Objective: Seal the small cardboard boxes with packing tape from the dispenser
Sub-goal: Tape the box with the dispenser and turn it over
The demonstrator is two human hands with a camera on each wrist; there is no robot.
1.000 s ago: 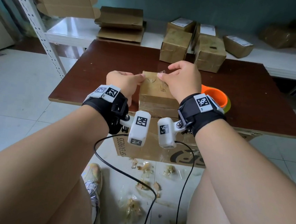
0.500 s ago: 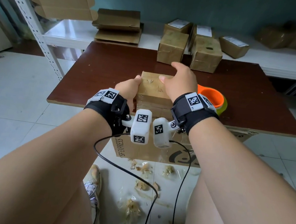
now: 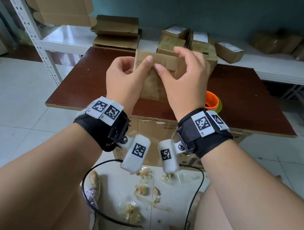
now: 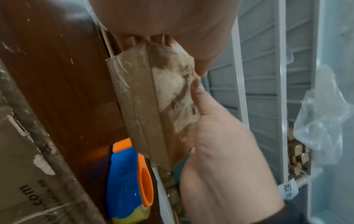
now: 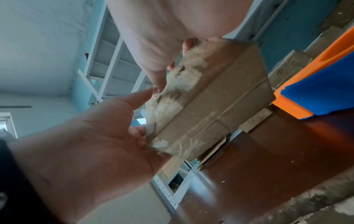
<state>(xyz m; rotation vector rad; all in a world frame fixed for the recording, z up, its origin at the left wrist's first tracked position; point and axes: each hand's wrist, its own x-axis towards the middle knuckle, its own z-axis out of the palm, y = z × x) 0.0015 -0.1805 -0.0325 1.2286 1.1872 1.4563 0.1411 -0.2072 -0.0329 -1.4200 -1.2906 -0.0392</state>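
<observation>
Two hands up over the brown counter (image 3: 242, 97) in the head view, sharing one small cardboard box (image 3: 156, 85) lifted clear of it; left hand (image 3: 125, 79) gripping the box's left side, thumb on the facing panel; right hand (image 3: 186, 81) gripping the right side, thumb beside the other thumb; orange tape dispenser (image 3: 212, 101) on the counter just right of the right wrist; more boxes (image 3: 170, 44) at the far edge. Left wrist view: box (image 4: 151, 103) with torn, whitish paper, thumb against it; dispenser (image 4: 130, 181) below. Right wrist view: box (image 5: 214, 97) held by both hands above the counter.
</observation>
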